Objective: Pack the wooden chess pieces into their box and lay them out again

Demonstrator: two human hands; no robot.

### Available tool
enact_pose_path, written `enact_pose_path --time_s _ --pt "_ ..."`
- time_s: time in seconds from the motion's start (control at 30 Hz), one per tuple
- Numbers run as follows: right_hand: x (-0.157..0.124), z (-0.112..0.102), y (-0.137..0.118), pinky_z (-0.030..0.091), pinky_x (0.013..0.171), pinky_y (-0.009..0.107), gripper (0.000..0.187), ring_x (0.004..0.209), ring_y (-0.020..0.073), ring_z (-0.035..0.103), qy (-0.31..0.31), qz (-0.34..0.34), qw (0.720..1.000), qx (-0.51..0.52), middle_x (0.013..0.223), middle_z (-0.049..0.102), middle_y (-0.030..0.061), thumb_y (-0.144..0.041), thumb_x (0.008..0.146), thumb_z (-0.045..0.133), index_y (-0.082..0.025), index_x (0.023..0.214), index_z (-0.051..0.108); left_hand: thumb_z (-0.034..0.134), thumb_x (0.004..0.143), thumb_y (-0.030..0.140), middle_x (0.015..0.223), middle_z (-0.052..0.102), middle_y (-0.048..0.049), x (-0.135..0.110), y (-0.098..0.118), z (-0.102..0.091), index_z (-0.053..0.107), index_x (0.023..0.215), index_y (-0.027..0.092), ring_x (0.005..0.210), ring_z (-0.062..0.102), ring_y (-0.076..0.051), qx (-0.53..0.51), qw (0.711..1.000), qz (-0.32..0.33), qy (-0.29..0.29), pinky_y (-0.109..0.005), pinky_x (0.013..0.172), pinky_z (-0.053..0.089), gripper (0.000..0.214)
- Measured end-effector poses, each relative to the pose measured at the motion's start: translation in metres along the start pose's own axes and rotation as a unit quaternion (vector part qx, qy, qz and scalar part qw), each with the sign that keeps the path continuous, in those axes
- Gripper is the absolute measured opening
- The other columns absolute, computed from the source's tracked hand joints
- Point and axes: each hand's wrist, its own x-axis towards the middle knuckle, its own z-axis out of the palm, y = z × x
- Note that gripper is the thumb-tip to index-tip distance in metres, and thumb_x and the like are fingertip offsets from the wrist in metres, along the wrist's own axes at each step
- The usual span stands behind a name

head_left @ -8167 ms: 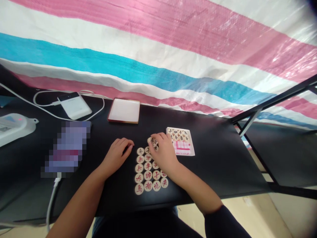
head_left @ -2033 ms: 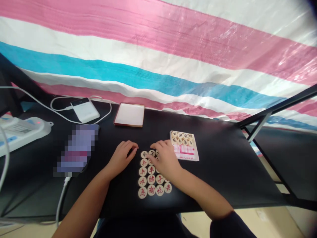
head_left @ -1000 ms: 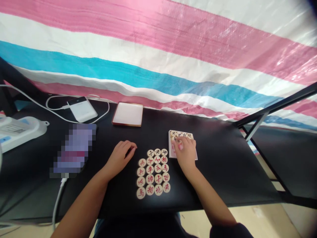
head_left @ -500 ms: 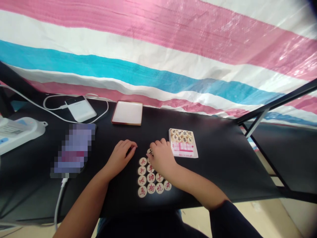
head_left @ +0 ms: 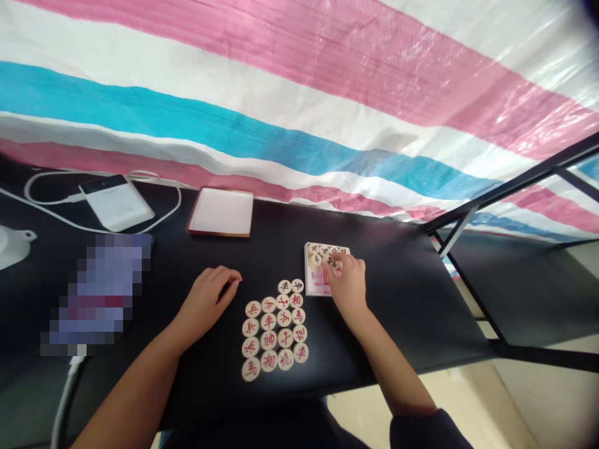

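Since the box (head_left: 314, 280) lay right of the xiangqi pieces (head_left: 268, 322), the right hand (head_left: 347, 284) bent over it, grip unclear, while the left hand (head_left: 204, 300) rested half-curled, empty, beside them.

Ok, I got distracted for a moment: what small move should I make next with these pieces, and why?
Probably, once your right hand lets go on the printed box, pick up the top-row xiangqi piece nearest it. That piece sits closest to the box, and your left hand rests farther off, beside the grid.
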Motion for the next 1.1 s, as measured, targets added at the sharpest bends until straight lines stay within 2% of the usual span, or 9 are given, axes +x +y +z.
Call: enact_pose_path --time_s 0.17,0.47,0.73,0.97,1.1 --pt "-0.003 0.015 0.002 0.036 0.077 0.034 0.021 0.079 0.0201 0.047 0.036 -0.023 0.999 0.011 0.087 0.064 0.0072 -0.034 0.081 0.051 -0.016 0.087 0.060 0.038 0.087 0.029 0.084 0.058 -0.0041 0.000 0.001 0.000 0.054 0.088 0.018 0.079 0.050 -0.019 -0.004 1.000 -0.008 -0.009 -0.034 0.076 0.039 0.019" --pt "-0.008 0.012 0.007 0.036 0.076 0.035 0.028 0.081 0.0214 0.046 0.016 -0.042 0.999 -0.012 0.092 0.063 0.0098 -0.031 0.081 0.049 -0.015 0.097 0.064 0.038 0.087 0.028 0.083 0.058 -0.0036 -0.001 0.002 0.000 0.054 0.087 0.018 0.079 0.049 -0.019 -0.007 1.000 -0.005 -0.002 -0.033 0.076 0.038 0.019" --pt "-0.012 0.013 0.008 0.037 0.076 0.038 0.034 0.086 0.0235 0.042 0.037 -0.026 0.999 -0.020 0.098 0.054 0.0124 -0.037 0.079 0.050 -0.017 0.104 0.061 0.039 0.087 0.028 0.082 0.058 -0.0032 -0.003 0.001 0.002 0.054 0.087 0.019 0.078 0.050 -0.019 -0.010 1.000 0.001 0.003 -0.033 0.076 0.038 0.018" --pt "-0.018 0.013 0.004 0.037 0.078 0.037 0.024 0.086 0.0218 0.043 0.026 -0.040 0.999 0.007 0.099 0.056 0.0098 -0.029 0.080 0.049 -0.017 0.098 0.060 0.039 0.086 0.029 0.082 0.058 -0.0031 -0.003 -0.001 0.003 0.054 0.087 0.020 0.078 0.050 -0.019 -0.008 1.000 0.001 0.008 -0.033 0.075 0.039 0.018" --pt "-0.015 0.014 -0.005 0.037 0.080 0.037 0.022 0.087 0.0215 0.044 0.026 -0.087 0.995 0.028 0.095 0.058 0.0074 -0.028 0.082 0.047 -0.020 0.097 0.062 0.038 0.087 0.030 0.082 0.058 -0.0033 -0.002 -0.001 0.001 0.054 0.087 0.019 0.078 0.050 -0.019 -0.011 1.000 -0.001 0.009 -0.033 0.075 0.039 0.020"
